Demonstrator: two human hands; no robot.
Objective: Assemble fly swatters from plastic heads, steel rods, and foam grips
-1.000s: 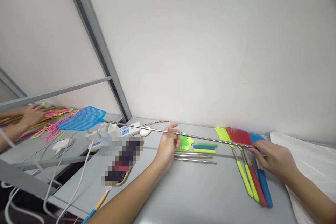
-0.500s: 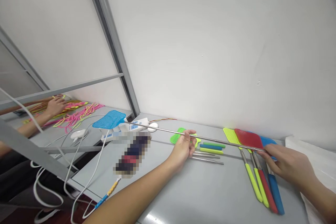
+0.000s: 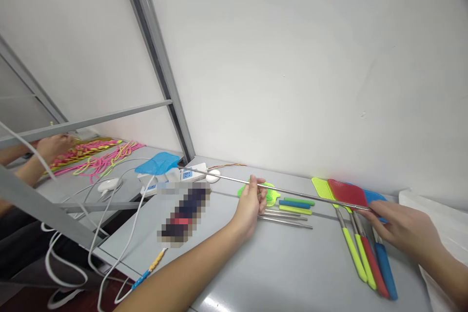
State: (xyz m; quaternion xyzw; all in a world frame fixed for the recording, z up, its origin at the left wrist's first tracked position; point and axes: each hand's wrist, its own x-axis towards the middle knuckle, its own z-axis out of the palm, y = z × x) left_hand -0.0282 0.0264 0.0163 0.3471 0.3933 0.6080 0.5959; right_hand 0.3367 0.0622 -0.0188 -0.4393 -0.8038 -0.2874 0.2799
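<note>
A blue-headed fly swatter (image 3: 157, 163) with a long thin metal rod stretches across the table, its head over the power strip. My left hand (image 3: 252, 200) is closed around the middle of the rod, thumb on top. At the rod's right end, my right hand (image 3: 400, 224) grips it; the palm hides what sits beyond. Below my right hand lie swatters with yellow, red (image 3: 347, 192) and blue heads and thick coloured handles (image 3: 369, 265). Loose green, blue and yellow handle grips (image 3: 295, 206) lie beside several metal rods (image 3: 287, 220), and green and yellow swatter heads (image 3: 271, 196) lie behind my left hand.
A white power strip (image 3: 193, 171) with cables stands at the back, near a pixelated phone-like object (image 3: 186, 214). A grey metal frame post (image 3: 161, 58) rises on the left. Beyond it, a co-worker's hands (image 3: 54, 146) handle pink and yellow cords (image 3: 106, 158). White plastic sheeting (image 3: 420, 209) lies right.
The blue swatter head has turned and moved slightly right. My left hand has shifted a little left along the rod and its thumb has risen. The co-worker's hand has moved left.
</note>
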